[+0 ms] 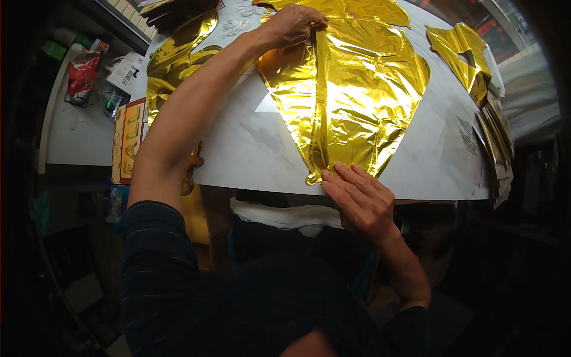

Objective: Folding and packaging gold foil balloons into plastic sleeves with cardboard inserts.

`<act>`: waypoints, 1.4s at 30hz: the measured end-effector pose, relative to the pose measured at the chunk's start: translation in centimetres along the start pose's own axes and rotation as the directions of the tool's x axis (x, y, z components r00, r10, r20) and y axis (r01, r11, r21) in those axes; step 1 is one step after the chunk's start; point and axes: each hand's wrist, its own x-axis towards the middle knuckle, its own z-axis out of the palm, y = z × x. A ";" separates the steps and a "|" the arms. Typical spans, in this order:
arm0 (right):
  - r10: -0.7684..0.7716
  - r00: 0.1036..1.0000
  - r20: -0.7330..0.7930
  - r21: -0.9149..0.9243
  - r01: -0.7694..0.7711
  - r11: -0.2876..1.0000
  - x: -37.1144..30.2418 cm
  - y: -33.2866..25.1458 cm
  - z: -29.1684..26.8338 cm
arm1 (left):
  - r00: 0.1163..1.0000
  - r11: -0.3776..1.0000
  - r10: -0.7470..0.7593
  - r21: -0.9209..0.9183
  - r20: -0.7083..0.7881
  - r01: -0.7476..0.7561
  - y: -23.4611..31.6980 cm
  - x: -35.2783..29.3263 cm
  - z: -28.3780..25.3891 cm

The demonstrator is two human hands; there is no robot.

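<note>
A large flat gold foil balloon [357, 89] lies deflated on the white table [250, 149], its narrow tail pointing at the near edge. My left hand [291, 25] reaches far across and presses on the balloon's far end, fingers curled over the foil. My right hand [360, 199] rests at the table's near edge, fingertips pinching or pressing the balloon's tail tip. A fold runs down the balloon's middle between the two hands.
More gold foil balloons lie at the far left [178, 59], far centre [363, 9] and right [464, 56]. A stack of flat packets [496, 143] sits on the right edge. Coloured cards [128, 140] and a shelf with packages [83, 71] stand left.
</note>
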 end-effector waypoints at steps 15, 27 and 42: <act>0.023 1.000 -0.016 0.023 -0.023 0.999 -0.6 0.2 0.4 | 0.973 0.971 -0.197 0.161 0.123 0.177 4.9 -0.6 -1.7; 0.039 0.999 0.014 0.072 -0.040 0.997 -0.8 0.1 0.3 | 0.923 0.977 -0.184 0.166 0.338 0.133 10.5 -5.2 -1.5; 0.164 0.986 -0.035 -0.129 -0.167 0.977 10.1 10.7 -1.0 | 0.941 0.989 -0.114 0.131 0.319 0.075 9.9 -5.4 -0.8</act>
